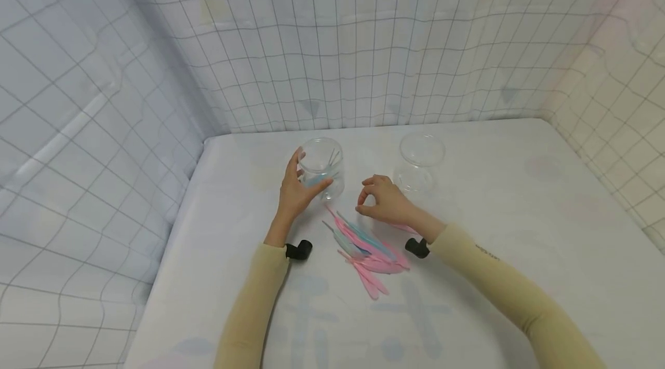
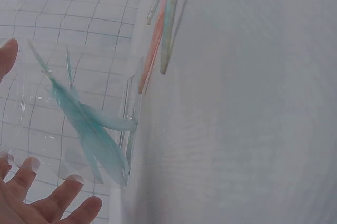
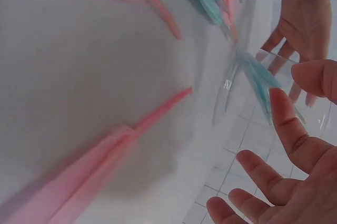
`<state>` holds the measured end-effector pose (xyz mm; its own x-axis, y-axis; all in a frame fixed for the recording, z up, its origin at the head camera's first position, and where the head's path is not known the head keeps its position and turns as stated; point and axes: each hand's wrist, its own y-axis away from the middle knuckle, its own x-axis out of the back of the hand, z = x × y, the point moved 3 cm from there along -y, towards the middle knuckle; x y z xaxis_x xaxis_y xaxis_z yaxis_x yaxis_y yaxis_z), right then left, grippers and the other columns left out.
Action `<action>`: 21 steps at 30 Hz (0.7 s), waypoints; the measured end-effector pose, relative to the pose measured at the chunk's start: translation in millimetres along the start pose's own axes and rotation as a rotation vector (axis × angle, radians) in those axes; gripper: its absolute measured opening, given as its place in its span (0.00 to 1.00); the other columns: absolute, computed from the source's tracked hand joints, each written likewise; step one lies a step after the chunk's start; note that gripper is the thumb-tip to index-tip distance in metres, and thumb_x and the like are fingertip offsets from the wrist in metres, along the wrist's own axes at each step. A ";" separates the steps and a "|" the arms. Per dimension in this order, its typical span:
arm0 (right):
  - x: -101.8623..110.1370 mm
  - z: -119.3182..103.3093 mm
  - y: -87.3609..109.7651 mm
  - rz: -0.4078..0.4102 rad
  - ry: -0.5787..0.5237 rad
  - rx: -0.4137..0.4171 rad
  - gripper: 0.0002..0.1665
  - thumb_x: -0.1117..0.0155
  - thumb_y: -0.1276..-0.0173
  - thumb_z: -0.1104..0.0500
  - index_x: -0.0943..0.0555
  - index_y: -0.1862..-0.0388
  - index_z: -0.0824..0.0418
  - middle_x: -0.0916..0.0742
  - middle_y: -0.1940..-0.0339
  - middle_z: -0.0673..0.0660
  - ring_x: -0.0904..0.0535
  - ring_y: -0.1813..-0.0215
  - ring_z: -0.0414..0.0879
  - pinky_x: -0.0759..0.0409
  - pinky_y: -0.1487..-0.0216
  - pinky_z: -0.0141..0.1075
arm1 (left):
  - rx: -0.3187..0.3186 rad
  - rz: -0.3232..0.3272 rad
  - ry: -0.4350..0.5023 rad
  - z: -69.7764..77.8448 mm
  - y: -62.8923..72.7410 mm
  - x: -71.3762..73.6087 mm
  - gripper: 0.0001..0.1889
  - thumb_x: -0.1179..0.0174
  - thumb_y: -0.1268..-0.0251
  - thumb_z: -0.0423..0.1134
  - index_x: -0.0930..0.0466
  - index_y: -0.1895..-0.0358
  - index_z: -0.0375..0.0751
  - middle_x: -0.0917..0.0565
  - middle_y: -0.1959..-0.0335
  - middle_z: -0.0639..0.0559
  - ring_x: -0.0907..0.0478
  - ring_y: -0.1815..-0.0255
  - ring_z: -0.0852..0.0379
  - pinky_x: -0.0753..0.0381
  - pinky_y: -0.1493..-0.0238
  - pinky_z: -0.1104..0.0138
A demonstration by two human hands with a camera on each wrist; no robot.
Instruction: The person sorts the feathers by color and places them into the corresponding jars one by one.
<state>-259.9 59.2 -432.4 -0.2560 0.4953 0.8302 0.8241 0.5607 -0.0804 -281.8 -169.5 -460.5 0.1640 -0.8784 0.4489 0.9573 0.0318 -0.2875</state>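
Observation:
My left hand [image 1: 295,193] holds a clear jar [image 1: 336,187] round its side, thumb at the near face and fingers at the far left. Several teal feathers [image 2: 92,129] lean inside that jar, quills up. Just right of the jar, my right hand [image 1: 387,200] hovers over the table with thumb and index finger bent toward each other. A gap shows between those two fingertips in the right wrist view, and nothing is in it. Pink and teal feathers [image 1: 371,262] lie in a loose pile below the hands. One pink feather [image 3: 100,174] lies apart, under the right hand.
A second clear jar [image 1: 422,152] stands at the back right, behind my right forearm. The white-covered table [image 1: 499,184] meets grid-patterned cloth walls [image 1: 363,57] at the back and sides. Black wrist camera mounts [image 1: 299,250] stick out inward from both wrists.

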 end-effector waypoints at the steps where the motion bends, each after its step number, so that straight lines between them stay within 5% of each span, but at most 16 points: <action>1: -2.7 -0.3 0.3 -0.008 0.024 -0.007 0.07 0.33 0.39 0.51 0.17 0.71 0.53 0.25 0.40 0.65 0.39 0.34 0.63 0.39 0.39 0.60 | -0.001 0.001 0.000 0.2 -0.3 0.1 0.53 0.29 0.51 0.57 0.54 0.24 0.56 0.41 0.28 0.52 0.36 0.36 0.39 0.32 0.42 0.48; 21: -46.7 -13.2 -19.6 -0.059 0.333 -0.043 0.09 0.29 0.48 0.50 0.19 0.83 0.48 0.25 0.37 0.61 0.47 0.27 0.58 0.40 0.37 0.54 | 0.003 0.002 -0.001 -1.5 -1.3 0.4 0.53 0.30 0.50 0.56 0.54 0.24 0.57 0.41 0.28 0.51 0.36 0.36 0.40 0.32 0.42 0.48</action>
<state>-257.4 16.4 -462.3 -0.1301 0.2148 0.9680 0.8351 0.5501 -0.0098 -283.3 -170.6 -461.2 0.1658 -0.8780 0.4491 0.9578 0.0349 -0.2854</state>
